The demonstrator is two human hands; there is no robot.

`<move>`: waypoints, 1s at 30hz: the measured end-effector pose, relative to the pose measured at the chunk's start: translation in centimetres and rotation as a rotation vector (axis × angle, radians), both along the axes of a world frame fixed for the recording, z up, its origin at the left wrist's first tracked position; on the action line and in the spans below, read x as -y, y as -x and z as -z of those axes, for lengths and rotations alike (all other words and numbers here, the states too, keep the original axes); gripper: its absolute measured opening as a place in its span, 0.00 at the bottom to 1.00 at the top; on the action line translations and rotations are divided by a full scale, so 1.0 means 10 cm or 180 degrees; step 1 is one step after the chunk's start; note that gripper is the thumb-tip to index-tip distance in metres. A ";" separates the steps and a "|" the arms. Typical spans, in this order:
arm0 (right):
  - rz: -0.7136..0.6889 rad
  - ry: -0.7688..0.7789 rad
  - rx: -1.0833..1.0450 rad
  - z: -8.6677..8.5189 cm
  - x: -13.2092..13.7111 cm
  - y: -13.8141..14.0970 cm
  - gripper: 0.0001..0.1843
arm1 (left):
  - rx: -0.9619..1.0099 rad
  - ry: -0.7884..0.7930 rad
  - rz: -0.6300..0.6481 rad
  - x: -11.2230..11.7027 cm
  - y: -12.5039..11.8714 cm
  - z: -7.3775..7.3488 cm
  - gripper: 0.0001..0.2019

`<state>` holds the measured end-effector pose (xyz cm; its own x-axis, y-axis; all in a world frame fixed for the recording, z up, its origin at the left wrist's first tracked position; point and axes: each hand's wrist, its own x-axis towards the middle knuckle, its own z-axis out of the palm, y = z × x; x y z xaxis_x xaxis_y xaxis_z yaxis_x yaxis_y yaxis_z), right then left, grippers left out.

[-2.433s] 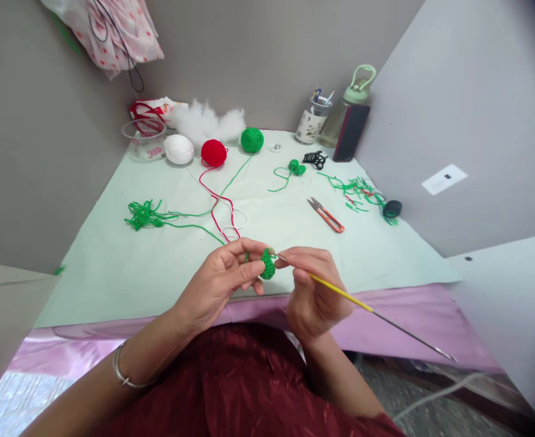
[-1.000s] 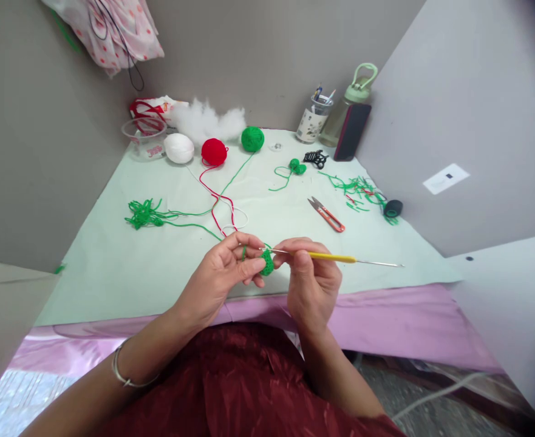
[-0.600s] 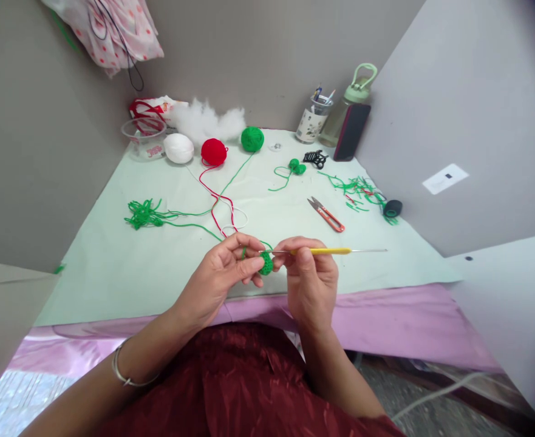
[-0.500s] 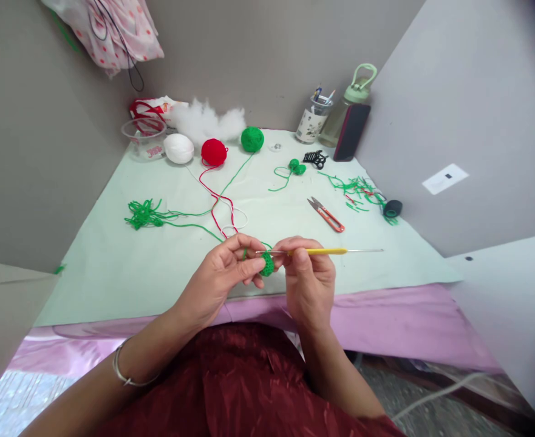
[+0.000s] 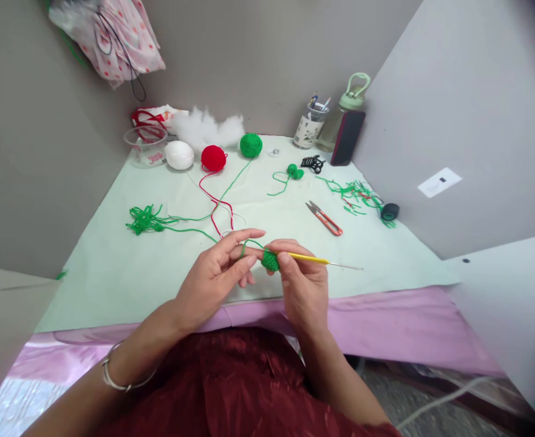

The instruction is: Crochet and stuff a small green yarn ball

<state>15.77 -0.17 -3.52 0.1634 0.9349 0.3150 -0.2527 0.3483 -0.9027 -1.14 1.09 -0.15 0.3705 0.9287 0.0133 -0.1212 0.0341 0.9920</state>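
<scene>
My left hand (image 5: 215, 273) pinches a small green crochet piece (image 5: 269, 261) between thumb and fingers, with green yarn looped over its raised index finger. My right hand (image 5: 301, 284) is closed round a yellow-handled crochet hook (image 5: 315, 260), whose metal end points right over the table. The hook's tip sits at the green piece, between the two hands. The green yarn strand runs back across the table to a green yarn ball (image 5: 251, 145).
On the pale green mat (image 5: 112, 267) lie a red yarn ball (image 5: 213, 158), a white ball (image 5: 178, 154), a green yarn tangle (image 5: 145, 218), orange snips (image 5: 324, 218), green scraps (image 5: 356, 194), a pen cup (image 5: 308, 126), a bottle (image 5: 342, 115) and white stuffing (image 5: 206, 126).
The hook swung from pointing down-right to lying nearly level, then slid leftward through the fingers. My left index finger has lifted and straightened. The camera tilted slightly.
</scene>
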 end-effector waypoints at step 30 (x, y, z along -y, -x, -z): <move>-0.0862 0.1065 -0.1327 -0.10 -0.05 -0.08 0.12 | -0.1308 -0.0303 0.0409 -0.24 0.45 -0.29 0.18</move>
<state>16.61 0.35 -2.48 -0.0480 0.9979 -0.0431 -0.6492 -0.0639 -0.7579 -5.66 3.45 2.77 0.4752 0.8766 -0.0759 0.2835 -0.0709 0.9563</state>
